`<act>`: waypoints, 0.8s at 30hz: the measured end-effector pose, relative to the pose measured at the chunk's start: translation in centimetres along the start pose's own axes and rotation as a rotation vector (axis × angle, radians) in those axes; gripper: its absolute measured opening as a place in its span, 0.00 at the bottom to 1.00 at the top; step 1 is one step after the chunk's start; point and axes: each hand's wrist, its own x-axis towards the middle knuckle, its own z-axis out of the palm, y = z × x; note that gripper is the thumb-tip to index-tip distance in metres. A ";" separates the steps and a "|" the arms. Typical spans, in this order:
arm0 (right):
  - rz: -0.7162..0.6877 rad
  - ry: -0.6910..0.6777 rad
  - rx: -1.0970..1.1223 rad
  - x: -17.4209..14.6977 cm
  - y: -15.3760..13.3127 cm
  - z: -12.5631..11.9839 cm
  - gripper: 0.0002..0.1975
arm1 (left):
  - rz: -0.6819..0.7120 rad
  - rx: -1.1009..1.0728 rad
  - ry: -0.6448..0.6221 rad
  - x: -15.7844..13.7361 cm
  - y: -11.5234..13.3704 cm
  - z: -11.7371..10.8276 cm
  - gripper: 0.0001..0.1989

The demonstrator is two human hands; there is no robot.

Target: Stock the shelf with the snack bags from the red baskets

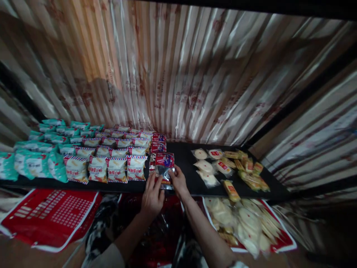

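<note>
A red and purple snack packet [164, 160] with a dark see-through lower part stands tilted at the front of the black shelf [182, 156]. My right hand [179, 181] grips its right edge between thumb and fingers. At the lower left of the same packet, my left hand [152, 197] has its fingers closed on the edge; the fingertips are partly hidden. Similar red packets [158, 138] lie behind it in a column. Just left of them, rows of white snack bags [135, 167] with red and blue striped edges stand upright.
Teal bags [37, 163] fill the shelf's left end. On the right lie round pale cakes [205, 166] in clear wrappers and yellow packs [252, 178]. Below are a red basket [55, 216] and another holding pale round packs [248, 223]. A pleated curtain [173, 74] hangs behind.
</note>
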 end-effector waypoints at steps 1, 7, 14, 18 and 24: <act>-0.009 0.003 -0.043 0.6 0.3 0.3 0.28 | 0.000 0.011 -0.003 0.1 -0.4 0.1 0.22; -0.096 0.031 -0.330 2.9 1.5 1.4 0.24 | -0.051 0.017 -0.029 1.1 -2.8 0.7 0.20; -0.204 0.108 -0.613 3.2 1.6 1.8 0.21 | -0.062 0.034 -0.016 1.0 -4.1 1.7 0.21; -0.172 0.118 -0.721 2.6 1.2 2.3 0.24 | -0.071 0.044 -0.011 0.7 -4.6 2.3 0.21; -0.150 0.083 -0.880 1.9 0.7 2.5 0.24 | -0.087 0.026 -0.004 0.5 -5.0 3.0 0.20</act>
